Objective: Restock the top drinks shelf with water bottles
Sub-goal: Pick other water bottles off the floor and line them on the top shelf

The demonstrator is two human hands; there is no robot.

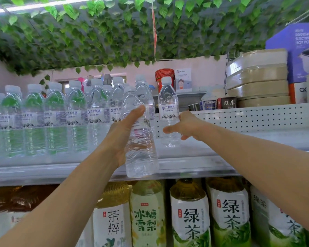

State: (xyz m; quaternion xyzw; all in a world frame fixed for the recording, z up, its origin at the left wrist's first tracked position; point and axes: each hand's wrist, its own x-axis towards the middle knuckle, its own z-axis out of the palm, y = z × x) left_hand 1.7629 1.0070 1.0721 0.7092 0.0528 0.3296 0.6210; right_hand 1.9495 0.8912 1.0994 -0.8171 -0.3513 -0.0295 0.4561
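Note:
My left hand (122,132) grips a clear water bottle (140,148), tilted and lifted in front of the top shelf's (194,164) front edge, its base hanging below the lip. My right hand (183,126) holds a second water bottle (168,111) that stands upright on the shelf, white cap up, label facing me. A row of water bottles (52,118) with white caps fills the left part of the shelf, several deep, right up to the bottle in my left hand.
A white perforated back panel (248,116) runs behind the bare right part of the shelf. Above it sit stacked beige boxes (259,81), a red tin (164,77) and a blue hot-pot box (298,50). Large tea bottles (189,214) fill the shelf below. Leaves hang overhead.

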